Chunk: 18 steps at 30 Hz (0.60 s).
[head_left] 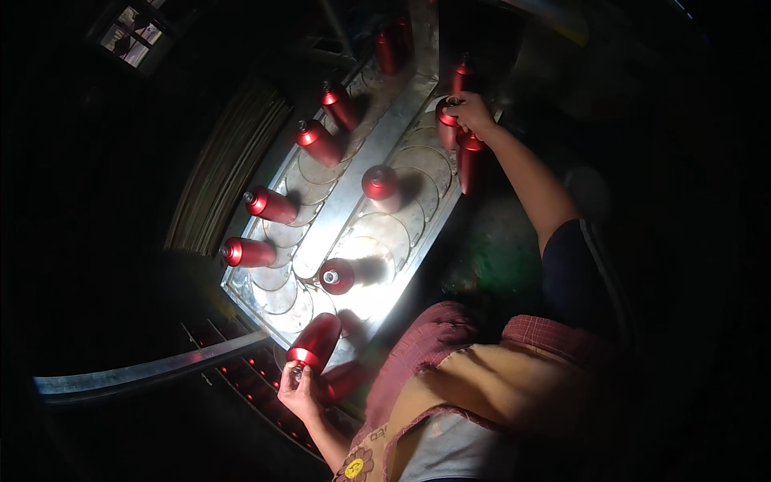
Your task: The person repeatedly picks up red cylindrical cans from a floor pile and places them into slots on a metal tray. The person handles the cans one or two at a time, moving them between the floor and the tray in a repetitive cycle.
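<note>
My left hand [299, 392] is closed on the neck of a shiny red metal bottle [316, 337], held tilted at the near end of the conveyor with its base pointing away from me. Farther off on the right, my right hand [472, 114] has its fingers round the top of another red bottle [446, 128]. Two more stand close to that hand: one red bottle [463, 78] behind it and one red bottle [471, 165] just below it. On the near lane sit a red bottle [337, 276] with a pale neck and a red bottle [381, 186] farther along.
A looping conveyor [384, 241] of overlapping metal plates runs away from me, split by a metal divider [353, 181]. Several red bottles [271, 206] stand along its left lane. A metal rail [152, 368] juts out left, above a dark rack [253, 386]. Stacked sheets [229, 165] lie beyond.
</note>
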Motion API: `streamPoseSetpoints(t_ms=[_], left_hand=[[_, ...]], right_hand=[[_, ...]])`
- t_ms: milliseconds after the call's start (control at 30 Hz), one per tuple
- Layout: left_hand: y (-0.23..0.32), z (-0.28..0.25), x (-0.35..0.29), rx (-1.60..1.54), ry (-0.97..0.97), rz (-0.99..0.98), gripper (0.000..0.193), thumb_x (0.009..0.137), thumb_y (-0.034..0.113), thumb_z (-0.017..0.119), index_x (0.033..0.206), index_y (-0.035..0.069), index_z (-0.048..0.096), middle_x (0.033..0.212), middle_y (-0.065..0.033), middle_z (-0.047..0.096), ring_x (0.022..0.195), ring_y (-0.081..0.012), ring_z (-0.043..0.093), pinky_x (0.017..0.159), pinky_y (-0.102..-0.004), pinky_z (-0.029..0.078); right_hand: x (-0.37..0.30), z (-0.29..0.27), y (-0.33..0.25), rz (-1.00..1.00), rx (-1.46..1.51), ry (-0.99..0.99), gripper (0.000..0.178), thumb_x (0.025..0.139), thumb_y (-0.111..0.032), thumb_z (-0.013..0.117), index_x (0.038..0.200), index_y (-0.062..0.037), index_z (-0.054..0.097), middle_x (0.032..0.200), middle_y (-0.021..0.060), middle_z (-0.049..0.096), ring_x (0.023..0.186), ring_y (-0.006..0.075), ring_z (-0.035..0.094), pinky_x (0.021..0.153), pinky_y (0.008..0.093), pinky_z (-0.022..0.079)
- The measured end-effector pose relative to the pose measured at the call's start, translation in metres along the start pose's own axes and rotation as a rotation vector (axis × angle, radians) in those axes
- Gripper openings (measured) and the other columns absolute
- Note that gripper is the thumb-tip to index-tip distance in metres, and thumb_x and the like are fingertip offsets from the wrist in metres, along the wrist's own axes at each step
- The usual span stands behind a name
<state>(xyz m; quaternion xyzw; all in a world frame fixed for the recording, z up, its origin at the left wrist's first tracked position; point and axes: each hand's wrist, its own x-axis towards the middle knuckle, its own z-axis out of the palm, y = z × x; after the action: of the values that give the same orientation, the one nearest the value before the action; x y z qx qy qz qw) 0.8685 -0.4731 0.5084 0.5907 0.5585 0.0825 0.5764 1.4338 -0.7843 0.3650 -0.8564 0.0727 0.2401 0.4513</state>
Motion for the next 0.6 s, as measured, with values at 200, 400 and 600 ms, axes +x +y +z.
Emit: streamPoseSetpoints(t_ms=[200,400,600], left_hand=[[0.025,0.071,0.035,-0.01,-0.097,-0.144,0.021,0.083,-0.006,0.071,0.103,-0.001,0.068,0.073,0.0038,0.059,0.055,-0.0011,0.043,0.048,-0.0177,0.029],[0.02,0.108,0.071,0.044,-0.217,-0.11,0.023,0.08,-0.008,0.07,0.103,-0.003,0.067,0.076,0.0013,0.061,0.058,-0.0036,0.048,0.052,-0.0184,0.036],[0.025,0.145,0.101,0.049,-0.416,-0.121,0.027,0.077,-0.015,0.066,0.102,-0.005,0.067,0.076,0.0014,0.059,0.061,-0.0046,0.048,0.055,-0.0178,0.038]], right_hand=[[0.066,0.0,0.049,-0.052,0.134,0.116,0.044,0.08,-0.008,0.075,0.121,-0.0031,0.061,0.059,0.0059,0.057,0.041,0.0144,0.051,0.035,0.0298,0.036],[0.058,0.079,0.023,-0.48,0.258,0.221,0.029,0.085,-0.013,0.073,0.113,-0.0079,0.067,0.06,-0.0037,0.051,0.05,0.0054,0.041,0.044,0.0264,0.033],[0.07,0.133,0.033,-0.251,0.228,0.195,0.026,0.088,-0.011,0.069,0.113,-0.0087,0.063,0.074,0.0007,0.06,0.066,0.0105,0.058,0.061,0.0273,0.047]])
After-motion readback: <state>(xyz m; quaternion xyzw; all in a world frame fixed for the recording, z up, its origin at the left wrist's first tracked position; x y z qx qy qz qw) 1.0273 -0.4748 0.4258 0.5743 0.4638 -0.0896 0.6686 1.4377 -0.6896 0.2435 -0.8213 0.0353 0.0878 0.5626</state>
